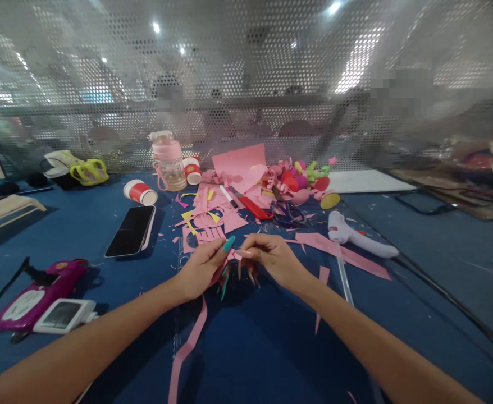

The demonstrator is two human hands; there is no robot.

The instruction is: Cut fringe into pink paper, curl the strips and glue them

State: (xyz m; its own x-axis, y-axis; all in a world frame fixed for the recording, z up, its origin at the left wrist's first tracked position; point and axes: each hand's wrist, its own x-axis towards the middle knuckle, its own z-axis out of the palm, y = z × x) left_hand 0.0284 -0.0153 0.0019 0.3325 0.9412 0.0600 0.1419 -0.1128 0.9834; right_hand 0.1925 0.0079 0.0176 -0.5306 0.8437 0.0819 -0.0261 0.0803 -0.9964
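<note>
Two hands, left hand (202, 268) and right hand (272, 257), fingertips pinched shut on one small pink paper piece (234, 255) between them.

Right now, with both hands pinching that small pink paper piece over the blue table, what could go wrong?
The left hand and right hand pinch a small pink paper piece that looks thin; it could tear. The glue gun lies close beside the right forearm, so a sweep may knock it. Loose pink scraps just behind the hands could be brushed off or scattered.
</note>
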